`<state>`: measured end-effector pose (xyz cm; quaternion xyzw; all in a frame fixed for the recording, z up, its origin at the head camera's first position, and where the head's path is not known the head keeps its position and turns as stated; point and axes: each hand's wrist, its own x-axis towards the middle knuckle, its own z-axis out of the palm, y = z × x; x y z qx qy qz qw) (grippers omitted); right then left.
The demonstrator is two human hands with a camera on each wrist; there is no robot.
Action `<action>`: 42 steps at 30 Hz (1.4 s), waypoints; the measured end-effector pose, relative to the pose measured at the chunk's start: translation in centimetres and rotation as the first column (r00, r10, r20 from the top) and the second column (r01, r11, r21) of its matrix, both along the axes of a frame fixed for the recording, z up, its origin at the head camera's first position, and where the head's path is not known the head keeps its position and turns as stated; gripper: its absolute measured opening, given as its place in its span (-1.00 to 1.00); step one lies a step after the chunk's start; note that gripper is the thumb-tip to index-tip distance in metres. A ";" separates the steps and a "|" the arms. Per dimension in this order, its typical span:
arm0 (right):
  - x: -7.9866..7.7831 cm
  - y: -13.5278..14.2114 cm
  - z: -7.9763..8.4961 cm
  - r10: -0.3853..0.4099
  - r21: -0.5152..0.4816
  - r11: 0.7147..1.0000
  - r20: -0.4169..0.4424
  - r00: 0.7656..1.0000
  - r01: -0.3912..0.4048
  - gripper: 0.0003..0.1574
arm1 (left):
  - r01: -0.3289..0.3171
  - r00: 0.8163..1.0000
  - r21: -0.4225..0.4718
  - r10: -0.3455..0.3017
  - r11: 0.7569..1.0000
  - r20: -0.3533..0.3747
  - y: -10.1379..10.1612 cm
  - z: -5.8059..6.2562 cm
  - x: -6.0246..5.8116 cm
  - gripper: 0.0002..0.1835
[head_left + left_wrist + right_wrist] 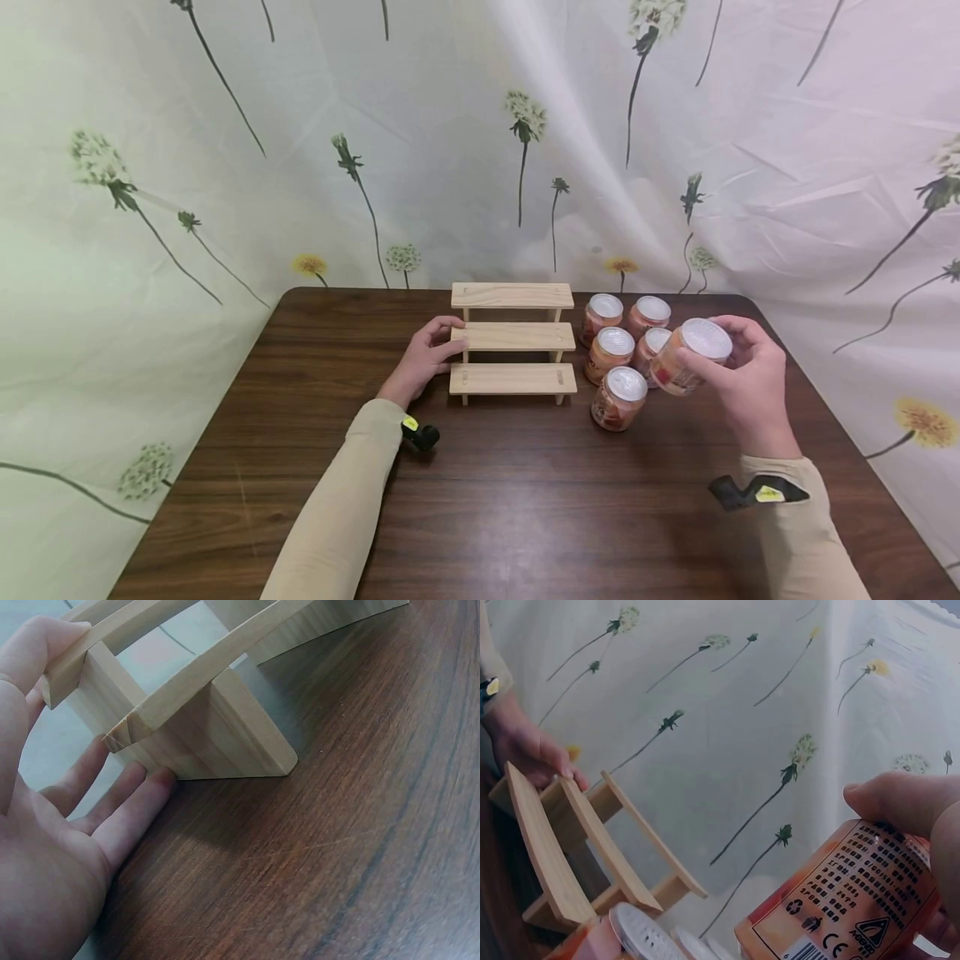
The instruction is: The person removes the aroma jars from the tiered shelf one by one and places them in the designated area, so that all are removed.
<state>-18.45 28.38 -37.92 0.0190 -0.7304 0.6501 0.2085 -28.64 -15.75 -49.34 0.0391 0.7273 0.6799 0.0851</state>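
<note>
A three-tier wooden step rack [513, 379] stands on the table. At its left end my left hand [426, 358] grips the middle board, thumb at the front edge; in the left wrist view, the lower fingers [135, 817] reach straight to the side panel. My right hand [757, 383] holds an orange-labelled jar [678, 367] with a pale lid, tilted, at the right of the other jars. In the right wrist view, the thumb lies along the held jar [847, 892], whose printed label faces the camera. Its far side is hidden by the hand.
Several similar jars [618, 400] with silvery lids stand close together just right of the rack. The dark wooden table [495, 500] meets a dandelion-print cloth [450, 167] at the back. Each sleeve carries a black strap-mounted device.
</note>
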 end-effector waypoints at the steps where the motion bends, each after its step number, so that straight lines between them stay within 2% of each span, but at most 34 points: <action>1: 0.0 0.2 -0.1 -0.007 0.008 1.000 0.003 1.000 0.007 -0.39 | 0.001 1.000 -0.002 -0.001 1.000 0.003 0.0 0.0 0.0 -0.55; 10: 0.1 1.1 -1.1 -0.029 0.078 0.997 0.045 0.999 0.025 -0.43 | -0.014 1.000 0.012 0.014 1.000 -0.009 0.1 0.2 0.2 -0.56; 17: 0.0 1.9 -2.7 -0.055 0.240 0.970 0.099 0.994 0.030 -0.41 | -0.012 0.999 0.009 0.012 1.000 -0.036 0.1 0.0 0.1 -0.57; 24: -0.1 2.1 -3.9 -0.044 0.249 0.969 0.149 0.988 0.006 -0.38 | -0.005 0.999 0.015 0.006 1.000 -0.033 0.1 -0.1 0.1 -0.57; 28: -0.2 2.2 -4.6 -0.036 0.290 0.957 0.161 0.986 -0.013 -0.36 | -0.008 1.000 0.015 0.008 1.000 -0.030 0.1 -0.1 0.1 -0.57; 42: -0.3 2.1 -6.3 -0.026 0.343 0.938 0.230 0.973 -0.056 -0.24 | -0.021 1.000 0.012 0.021 1.000 -0.010 0.1 0.1 0.3 -0.56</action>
